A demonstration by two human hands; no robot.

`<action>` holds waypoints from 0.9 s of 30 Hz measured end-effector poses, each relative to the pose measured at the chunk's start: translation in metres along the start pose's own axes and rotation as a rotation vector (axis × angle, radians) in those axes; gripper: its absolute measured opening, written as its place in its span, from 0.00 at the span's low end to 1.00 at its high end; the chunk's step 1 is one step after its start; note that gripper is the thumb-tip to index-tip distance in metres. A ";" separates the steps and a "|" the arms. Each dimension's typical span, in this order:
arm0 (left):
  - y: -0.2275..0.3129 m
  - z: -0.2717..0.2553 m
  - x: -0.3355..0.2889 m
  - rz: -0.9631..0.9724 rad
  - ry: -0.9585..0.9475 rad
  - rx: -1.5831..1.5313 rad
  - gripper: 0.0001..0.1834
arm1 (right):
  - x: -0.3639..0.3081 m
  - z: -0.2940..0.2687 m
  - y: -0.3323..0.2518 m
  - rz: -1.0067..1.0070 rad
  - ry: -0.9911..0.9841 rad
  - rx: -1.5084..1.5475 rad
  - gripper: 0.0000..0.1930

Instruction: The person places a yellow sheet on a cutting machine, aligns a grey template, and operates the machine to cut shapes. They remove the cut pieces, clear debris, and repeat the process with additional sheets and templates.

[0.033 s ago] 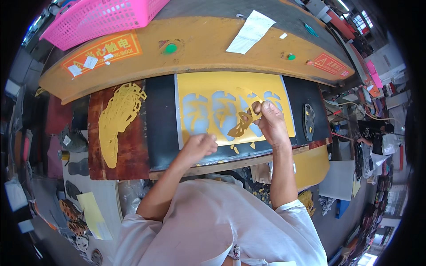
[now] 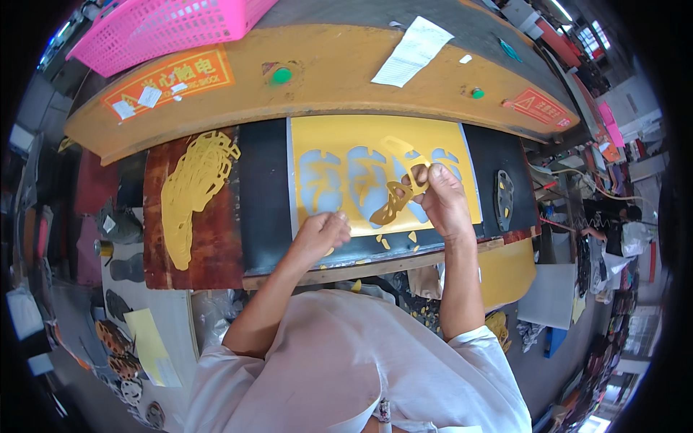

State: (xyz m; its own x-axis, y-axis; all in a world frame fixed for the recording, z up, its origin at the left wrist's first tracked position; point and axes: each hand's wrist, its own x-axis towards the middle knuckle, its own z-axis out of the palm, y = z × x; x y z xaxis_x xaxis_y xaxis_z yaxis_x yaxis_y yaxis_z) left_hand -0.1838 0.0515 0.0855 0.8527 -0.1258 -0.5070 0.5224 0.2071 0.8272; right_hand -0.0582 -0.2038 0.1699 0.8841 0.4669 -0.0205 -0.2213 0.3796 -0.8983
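My right hand (image 2: 446, 204) pinches a thin yellow cut-out piece (image 2: 390, 208) with openwork holes; it hangs in the air, its lower part shaded brown. Beneath it lies a yellow sheet (image 2: 372, 130) with several shoe-shaped cut-outs showing bluish grey. Near the sheet's lower left corner is my left hand (image 2: 323, 234), its fingers curled together and nothing visible in them. A small yellow scrap (image 2: 329, 252) shows just below that hand. More yellow scraps (image 2: 385, 244) lie on the black board (image 2: 263, 209) along the sheet's near edge.
A heap of yellow cut-out pieces (image 2: 189, 191) lies on the reddish-brown board at left. A dark shoe-shaped cutting die (image 2: 504, 198) stands at right. Across the back runs an orange machine beam (image 2: 325, 90) with green buttons; a pink basket (image 2: 170, 36) rests above it.
My left hand has risen slightly and its fingers have loosened a little. Small yellow scraps now show below it. The cut-out piece in my right hand has shifted, its upper part turning into view.
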 end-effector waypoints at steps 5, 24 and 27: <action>0.002 0.008 -0.008 0.565 0.174 0.584 0.56 | 0.007 0.029 0.003 0.050 -0.082 0.249 0.17; -0.018 -0.085 -0.071 -0.155 0.124 -0.029 0.27 | 0.036 0.037 0.133 0.397 0.244 -0.347 0.10; 0.014 -0.106 -0.079 0.041 0.151 0.296 0.28 | 0.037 0.041 0.143 0.416 0.182 -0.286 0.09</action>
State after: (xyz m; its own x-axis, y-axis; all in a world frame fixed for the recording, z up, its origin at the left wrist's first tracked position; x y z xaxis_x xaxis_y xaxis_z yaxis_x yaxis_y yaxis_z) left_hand -0.2437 0.1669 0.1111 0.8747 0.0262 -0.4840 0.4844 -0.0849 0.8707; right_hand -0.0738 -0.0987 0.0586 0.8081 0.3762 -0.4533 -0.4697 -0.0529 -0.8812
